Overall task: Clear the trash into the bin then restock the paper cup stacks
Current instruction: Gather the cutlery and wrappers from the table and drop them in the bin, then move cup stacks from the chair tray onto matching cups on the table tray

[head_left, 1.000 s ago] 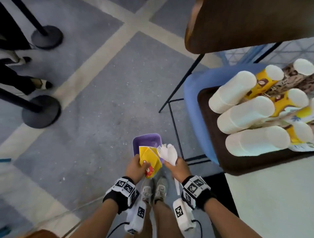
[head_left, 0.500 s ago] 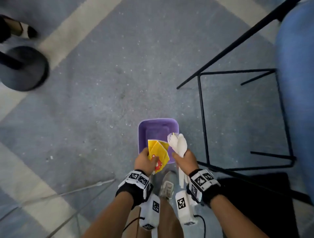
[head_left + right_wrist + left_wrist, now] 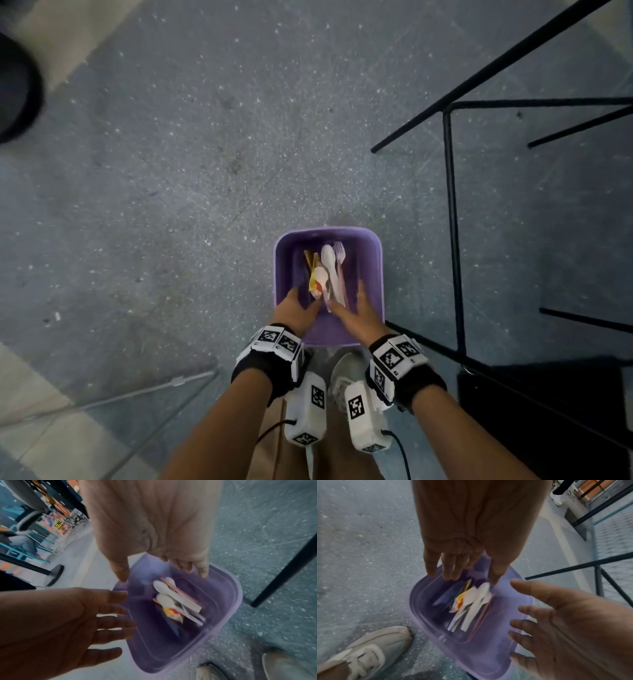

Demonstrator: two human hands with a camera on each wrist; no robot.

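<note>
A purple bin (image 3: 284, 267) stands on the floor just in front of my feet. Inside it lie white plastic spoons and a fork (image 3: 330, 270) beside a crumpled yellow wrapper (image 3: 313, 277). My left hand (image 3: 303, 301) hovers over the bin's near left edge with its fingers spread and holds nothing. Over the near right edge my right hand (image 3: 352, 301) is spread and empty too. The left wrist view shows the left hand (image 3: 453, 566) and right hand (image 3: 539, 615) above the cutlery (image 3: 474, 605). In the right wrist view the cutlery (image 3: 175, 597) and wrapper (image 3: 173, 613) lie in the bin (image 3: 223, 601).
A black metal table frame (image 3: 452, 222) stands on the grey speckled floor just right of the bin. The black base of a barrier post (image 3: 17, 92) sits at the far left. My pale shoe (image 3: 346, 373) is right behind the bin.
Both hands came down over the bin and let go; the yellow wrapper and the white cutlery now lie inside it. My view has tilted down and closer to the bin.
</note>
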